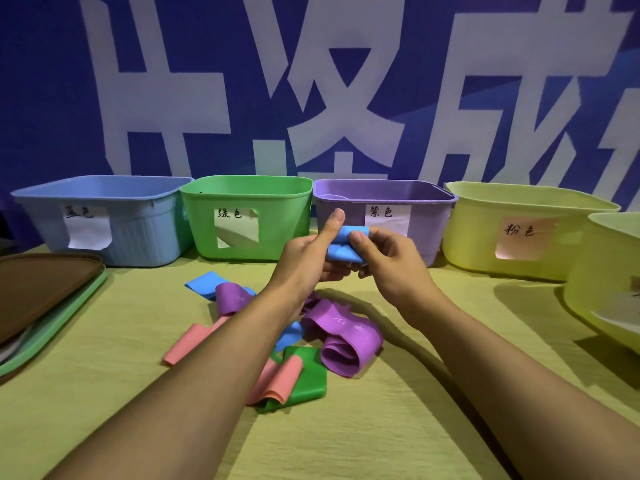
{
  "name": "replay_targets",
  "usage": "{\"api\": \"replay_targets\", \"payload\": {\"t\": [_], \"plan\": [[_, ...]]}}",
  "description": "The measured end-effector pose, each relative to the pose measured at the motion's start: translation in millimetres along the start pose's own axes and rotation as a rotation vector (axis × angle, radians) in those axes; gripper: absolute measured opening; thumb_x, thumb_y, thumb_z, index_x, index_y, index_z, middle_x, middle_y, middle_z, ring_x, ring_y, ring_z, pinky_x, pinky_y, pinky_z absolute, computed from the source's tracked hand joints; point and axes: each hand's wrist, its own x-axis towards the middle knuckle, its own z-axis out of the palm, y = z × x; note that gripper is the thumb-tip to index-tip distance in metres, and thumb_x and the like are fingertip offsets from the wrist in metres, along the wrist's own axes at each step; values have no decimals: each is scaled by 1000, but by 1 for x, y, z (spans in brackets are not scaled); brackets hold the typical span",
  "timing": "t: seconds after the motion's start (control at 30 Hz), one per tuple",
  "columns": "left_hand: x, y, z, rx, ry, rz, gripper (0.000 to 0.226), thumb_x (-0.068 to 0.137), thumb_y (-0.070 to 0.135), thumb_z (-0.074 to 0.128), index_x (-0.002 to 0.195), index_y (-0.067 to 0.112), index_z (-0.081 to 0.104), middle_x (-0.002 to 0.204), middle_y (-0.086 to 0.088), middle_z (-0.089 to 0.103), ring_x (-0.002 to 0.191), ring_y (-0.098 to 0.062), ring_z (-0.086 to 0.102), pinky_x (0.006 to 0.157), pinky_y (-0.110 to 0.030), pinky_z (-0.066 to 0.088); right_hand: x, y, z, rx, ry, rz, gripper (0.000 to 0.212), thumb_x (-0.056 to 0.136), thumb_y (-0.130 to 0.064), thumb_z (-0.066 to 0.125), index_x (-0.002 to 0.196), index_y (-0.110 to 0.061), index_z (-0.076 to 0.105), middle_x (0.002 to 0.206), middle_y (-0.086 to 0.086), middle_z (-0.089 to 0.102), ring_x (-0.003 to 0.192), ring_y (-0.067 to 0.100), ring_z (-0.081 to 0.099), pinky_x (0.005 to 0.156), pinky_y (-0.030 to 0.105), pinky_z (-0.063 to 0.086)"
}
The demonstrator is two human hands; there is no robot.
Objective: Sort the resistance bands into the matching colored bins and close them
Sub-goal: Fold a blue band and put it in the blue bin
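I see four open bins in a row: blue bin (104, 220), green bin (246, 216), purple bin (382, 206), yellow bin (519, 230). My left hand (311, 258) and right hand (384, 258) both pinch a folded blue band (346, 245) above the table (104, 393), before the purple bin.

I read a paper label on each bin. The blue bin (104, 220) has 蓝色 on its label (80, 213). The green bin (246, 216) says 绿色. The purple bin (384, 202) says 紫色. The yellow bin (519, 230) says 粉色. On the blue wall (52, 98) behind I see big white characters, cut off; I cannot read them. The print on one purple band (343, 323) is too small for me.
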Motion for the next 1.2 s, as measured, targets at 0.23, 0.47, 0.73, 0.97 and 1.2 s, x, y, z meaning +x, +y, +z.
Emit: {"api": "replay_targets", "payload": {"t": [0.23,0.47,0.73,0.97,1.2], "plan": [[1,0,-4,79,64,69,54,90,58,68,93,5,77,75,-11,75,60,-18,64,67,-31,55,0,2,-2,-11,-58,7,24,105,-18,56,120,-4,66,89,10,71,70,15,60,65,25,54],[4,-3,-3,-16,-4,64,30,94,39,70,94,9,77,77,-10,75,62,-14,66,63,-24,55,-1,-1,-5,160,-24,114,31,102,-36,59,116,-11,70,84,6,70,72,17,61,66,30,51],[2,-2,-1,-41,-107,65,18,95,17,71,104,2,74,91,-17,77,78,-19,75,65,-20,55,0,1,-8,69,133,153,40,92,-53,66,92,-15,78,66,10,66,58,11,58,60,26,49],[4,-5,-3,-44,-81,72,27,92,9,73,116,-3,69,103,-20,76,96,-31,75,70,-22,58,6,8,-7,129,102,176,31,95,-34,70,98,-4,75,80,12,75,67,13,67,62,24,53],[2,-5,0,-146,-24,71,32,88,2,75,119,-2,69,109,-20,75,88,-22,75,76,-25,62,6,6,-5,321,59,213,17,97,-20,68,98,-4,73,83,10,75,71,15,72,66,22,55]]}}
